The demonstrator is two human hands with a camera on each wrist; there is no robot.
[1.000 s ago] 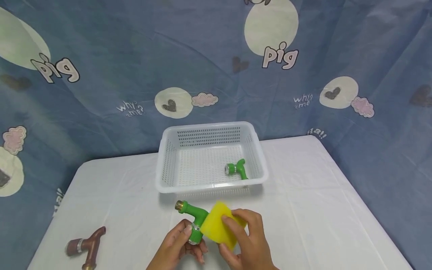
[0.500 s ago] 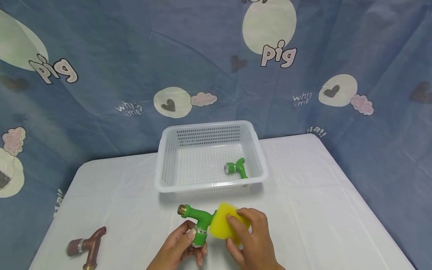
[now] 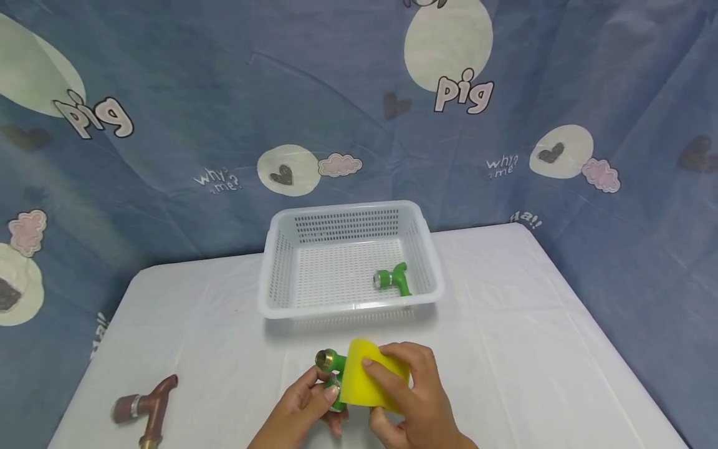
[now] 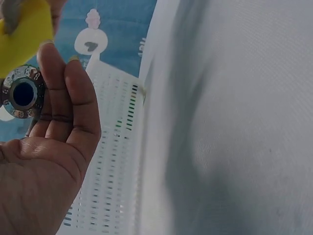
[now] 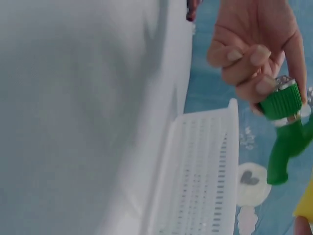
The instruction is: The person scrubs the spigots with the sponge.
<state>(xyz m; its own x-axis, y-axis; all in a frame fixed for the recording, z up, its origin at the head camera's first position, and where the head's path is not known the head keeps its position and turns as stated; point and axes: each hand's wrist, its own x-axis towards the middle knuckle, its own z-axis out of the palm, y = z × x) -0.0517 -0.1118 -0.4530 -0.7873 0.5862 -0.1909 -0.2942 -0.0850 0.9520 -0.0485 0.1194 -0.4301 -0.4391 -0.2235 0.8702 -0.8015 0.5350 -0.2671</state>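
My left hand (image 3: pixel 300 405) holds a green tap (image 5: pixel 288 142) by its ribbed knob, with the brass threaded inlet pointing up and left in the head view. A yellow sponge (image 3: pixel 367 380) is pinched in my right hand (image 3: pixel 419 399) and covers the tap's right side from above. Contact between sponge and tap is hidden. The right wrist view shows the tap's spout bare, with the sponge's edge at the far right. In the left wrist view the knob's chrome end (image 4: pixel 22 111) faces the camera beside my fingers.
A white plastic basket (image 3: pixel 348 308) stands behind my hands. Inside it, at the right, lies another green tap (image 3: pixel 397 280). A brown tap (image 3: pixel 148 408) lies on the white-covered table (image 3: pixel 533 349) at the left. A blue patterned cloth (image 3: pixel 336 93) hangs behind.
The green tap has turned in my left hand, its inlet swinging rightward and toward the camera. The sponge moved away to the right, then back left over the tap.
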